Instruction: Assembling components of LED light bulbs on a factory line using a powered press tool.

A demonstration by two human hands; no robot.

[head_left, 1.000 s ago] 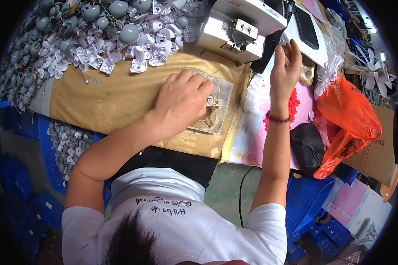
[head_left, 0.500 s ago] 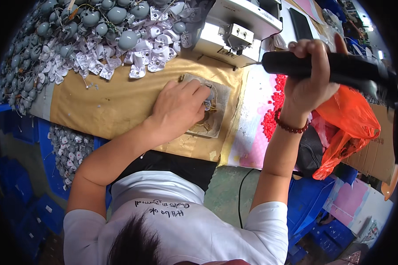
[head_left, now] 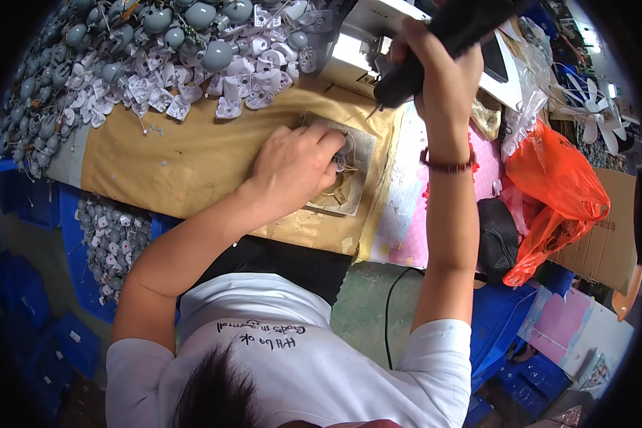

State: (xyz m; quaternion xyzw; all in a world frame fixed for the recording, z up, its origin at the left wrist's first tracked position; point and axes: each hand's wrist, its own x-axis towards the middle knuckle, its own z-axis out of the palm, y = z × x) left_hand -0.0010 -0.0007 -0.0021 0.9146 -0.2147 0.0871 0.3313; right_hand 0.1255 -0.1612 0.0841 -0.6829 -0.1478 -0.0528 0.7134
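My left hand (head_left: 298, 167) rests over a square metal plate (head_left: 362, 158) on the bench. Its fingers are closed on a small grey part (head_left: 344, 151), mostly covered by the fingertips. Thin light-coloured wires show beside that part. My right hand (head_left: 449, 80) grips a black electric screwdriver (head_left: 401, 84), raised and slanting down to the left. Its thin bit points at the bench, just in front of a white box-shaped machine (head_left: 344, 70), and is apart from the grey part. The screwdriver hides much of that machine.
White plastic pieces (head_left: 175, 100) and grey rounded parts (head_left: 216, 55) are heaped at the back left. Brown paper (head_left: 164, 171) covers the bench. An orange plastic bag (head_left: 560, 178) and a black pouch (head_left: 497, 239) lie at the right. Blue bins (head_left: 75, 271) stand below the bench.
My right hand has swung the screwdriver leftward and forward, from over the red pieces at the right to in front of the white machine. My left hand stays on the grey part.
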